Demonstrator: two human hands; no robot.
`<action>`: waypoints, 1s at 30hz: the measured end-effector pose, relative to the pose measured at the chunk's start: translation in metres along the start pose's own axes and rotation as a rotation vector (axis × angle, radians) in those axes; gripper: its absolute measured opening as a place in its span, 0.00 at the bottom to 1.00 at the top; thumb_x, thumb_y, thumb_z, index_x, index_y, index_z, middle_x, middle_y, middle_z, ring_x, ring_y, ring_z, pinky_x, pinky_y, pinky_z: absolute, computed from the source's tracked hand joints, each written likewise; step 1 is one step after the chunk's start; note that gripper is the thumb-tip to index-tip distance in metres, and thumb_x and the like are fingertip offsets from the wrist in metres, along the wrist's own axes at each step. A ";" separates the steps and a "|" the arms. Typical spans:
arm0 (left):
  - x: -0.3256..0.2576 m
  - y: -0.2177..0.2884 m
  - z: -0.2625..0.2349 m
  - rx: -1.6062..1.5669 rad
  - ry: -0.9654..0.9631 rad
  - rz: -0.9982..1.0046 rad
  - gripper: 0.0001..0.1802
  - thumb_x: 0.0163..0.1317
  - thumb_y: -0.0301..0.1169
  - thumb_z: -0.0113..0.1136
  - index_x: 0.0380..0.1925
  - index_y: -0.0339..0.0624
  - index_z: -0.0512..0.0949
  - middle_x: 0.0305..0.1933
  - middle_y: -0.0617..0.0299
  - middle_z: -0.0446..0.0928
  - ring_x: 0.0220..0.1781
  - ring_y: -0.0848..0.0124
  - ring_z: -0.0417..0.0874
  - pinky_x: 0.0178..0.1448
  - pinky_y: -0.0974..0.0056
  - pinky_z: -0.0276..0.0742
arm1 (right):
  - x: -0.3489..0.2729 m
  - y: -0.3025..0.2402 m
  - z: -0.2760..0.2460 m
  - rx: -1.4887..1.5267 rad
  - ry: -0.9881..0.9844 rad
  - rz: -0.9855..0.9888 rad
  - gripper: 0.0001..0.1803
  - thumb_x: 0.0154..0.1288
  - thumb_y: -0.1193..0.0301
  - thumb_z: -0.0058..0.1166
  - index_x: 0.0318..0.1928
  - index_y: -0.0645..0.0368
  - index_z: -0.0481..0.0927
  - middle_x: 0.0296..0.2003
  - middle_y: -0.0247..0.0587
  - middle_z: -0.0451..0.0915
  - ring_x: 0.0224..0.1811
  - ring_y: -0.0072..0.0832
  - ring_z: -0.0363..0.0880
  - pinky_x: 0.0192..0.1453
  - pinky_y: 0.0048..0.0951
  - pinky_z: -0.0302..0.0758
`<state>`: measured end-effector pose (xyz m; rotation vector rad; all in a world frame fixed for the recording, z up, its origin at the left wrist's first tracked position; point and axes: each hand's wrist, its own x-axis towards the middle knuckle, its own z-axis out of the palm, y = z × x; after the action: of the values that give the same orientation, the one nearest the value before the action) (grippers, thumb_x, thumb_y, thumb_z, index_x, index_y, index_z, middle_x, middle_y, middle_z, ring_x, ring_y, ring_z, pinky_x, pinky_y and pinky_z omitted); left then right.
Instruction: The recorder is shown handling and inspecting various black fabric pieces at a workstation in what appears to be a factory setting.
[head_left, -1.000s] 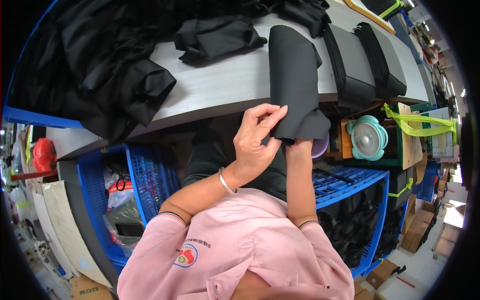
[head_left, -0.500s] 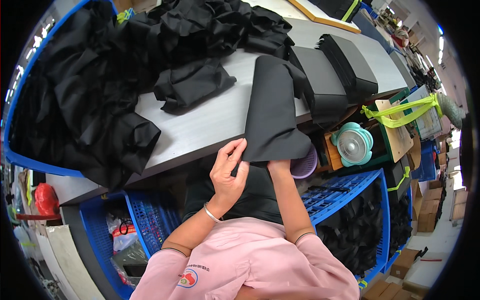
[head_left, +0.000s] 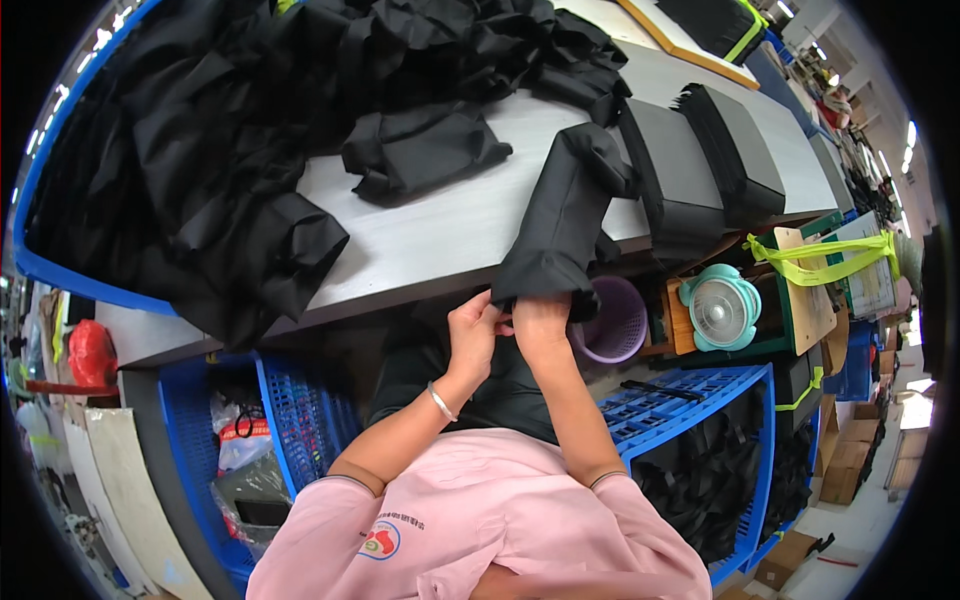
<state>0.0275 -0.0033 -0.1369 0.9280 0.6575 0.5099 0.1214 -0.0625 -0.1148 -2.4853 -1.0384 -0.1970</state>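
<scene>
A black fabric piece (head_left: 562, 205), narrow and folded like a tube, slants from the tabletop down over its front edge. Its near end lies over my right hand (head_left: 542, 322), whose fingers reach into the cloth and are hidden and blurred. Beside that end, my left hand (head_left: 474, 335) is closed, its bent fingertips at the corner of the cloth. Both hands are close together above my lap. Just right of the cloth stand two stacks of flat dark pieces, one grey-topped stack (head_left: 672, 170) and another (head_left: 735, 150) behind it.
Heaped black fabric (head_left: 200, 170) fills the table's left and far side, with one bundle (head_left: 425, 150) apart from it. Right of my hands are a purple basket (head_left: 612, 320), a small teal fan (head_left: 722, 308) and a blue crate (head_left: 690, 395). Another blue crate (head_left: 265, 400) stands left.
The fabric piece has gone from broad and flat to narrow and bunched. My right hand has come up at its near end, and my left fingers have curled in closer to it. The view has shifted slightly.
</scene>
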 end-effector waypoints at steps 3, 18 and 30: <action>-0.003 -0.001 0.003 -0.213 -0.182 -0.083 0.11 0.68 0.22 0.53 0.44 0.35 0.83 0.36 0.67 0.84 0.30 0.84 0.78 0.33 0.75 0.73 | -0.001 -0.016 -0.006 -0.092 0.380 -0.193 0.17 0.55 0.73 0.58 0.46 0.64 0.83 0.44 0.55 0.82 0.50 0.52 0.80 0.57 0.52 0.74; -0.005 0.006 -0.010 -0.046 0.029 0.167 0.14 0.70 0.28 0.60 0.53 0.35 0.77 0.38 0.66 0.80 0.39 0.78 0.80 0.48 0.70 0.78 | 0.007 -0.019 -0.003 -0.091 -0.112 -0.057 0.18 0.70 0.56 0.54 0.52 0.53 0.80 0.43 0.43 0.82 0.46 0.45 0.78 0.51 0.56 0.66; -0.032 0.044 -0.036 0.490 -0.038 0.209 0.08 0.70 0.26 0.61 0.43 0.33 0.83 0.36 0.63 0.82 0.31 0.79 0.82 0.33 0.74 0.76 | -0.007 -0.010 0.002 -0.115 -0.157 -0.060 0.14 0.64 0.60 0.59 0.43 0.55 0.84 0.43 0.38 0.81 0.48 0.41 0.77 0.54 0.53 0.66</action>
<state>-0.0260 0.0182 -0.1053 1.4755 0.6673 0.5238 0.1088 -0.0597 -0.1152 -2.6096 -1.1973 -0.0823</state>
